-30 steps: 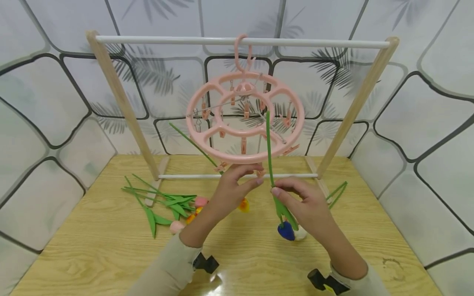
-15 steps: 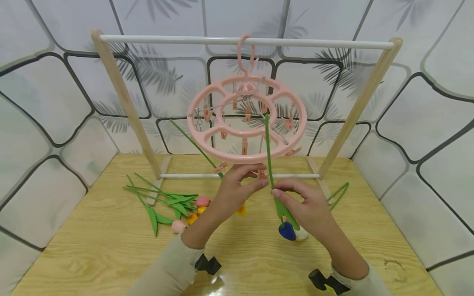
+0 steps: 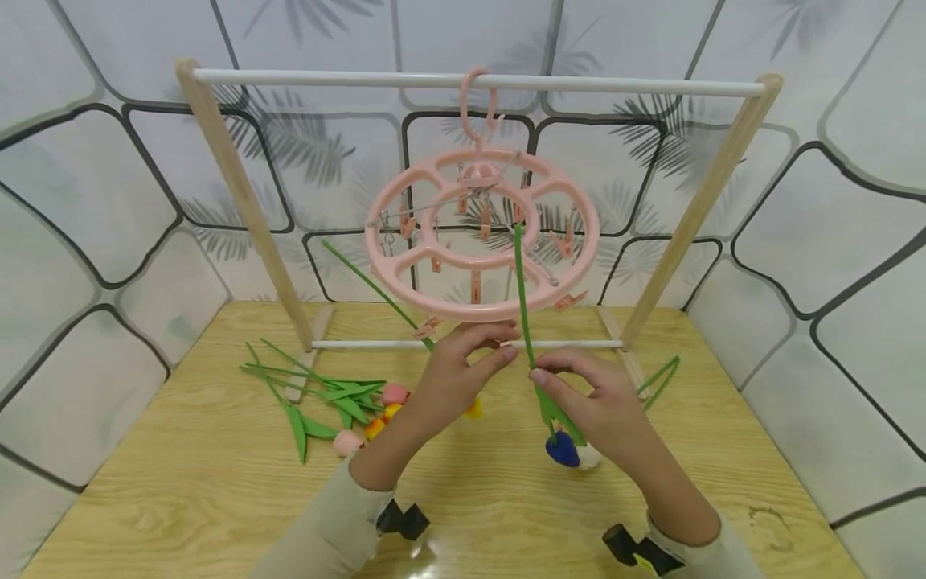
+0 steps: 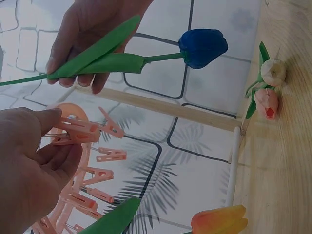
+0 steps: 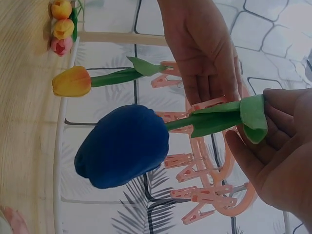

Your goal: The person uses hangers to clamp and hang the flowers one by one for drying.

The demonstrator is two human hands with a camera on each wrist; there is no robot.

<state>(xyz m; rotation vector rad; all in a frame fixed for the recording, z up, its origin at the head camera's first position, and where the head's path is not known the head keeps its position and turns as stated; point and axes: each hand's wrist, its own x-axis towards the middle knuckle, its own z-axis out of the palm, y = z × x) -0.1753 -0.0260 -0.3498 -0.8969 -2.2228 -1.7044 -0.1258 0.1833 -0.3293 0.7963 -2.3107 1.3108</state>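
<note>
A pink round clip hanger (image 3: pixel 483 310) hangs from the white bar. Under its front rim my left hand (image 3: pixel 454 378) pinches a pink clothespin (image 4: pixel 80 130) between thumb and fingers. My right hand (image 3: pixel 599 396) holds an artificial blue tulip (image 3: pixel 562 449) by its stem, flower down. The green stem (image 3: pixel 524 301) rises in front of the hanger's rim, close beside my left fingertips. An orange-yellow tulip (image 5: pixel 71 81) hangs flower down from another clothespin (image 3: pixel 427 327), just left of my left hand, which partly hides it in the head view.
A wooden rack with a white top bar (image 3: pixel 325 78) stands on the wooden table (image 3: pixel 217 498). Several pink and orange tulips (image 3: pixel 347 444) lie at the left. White and pink tulips (image 4: pixel 274 72) lie on the right side. More pink clothespins (image 5: pixel 180 160) dangle around the hanger.
The blue tulip's stem top has tilted slightly left, and the hanging tulip's stem has shifted a little left. The clothespin in my left fingers has turned. Both hands stay nearly in place.
</note>
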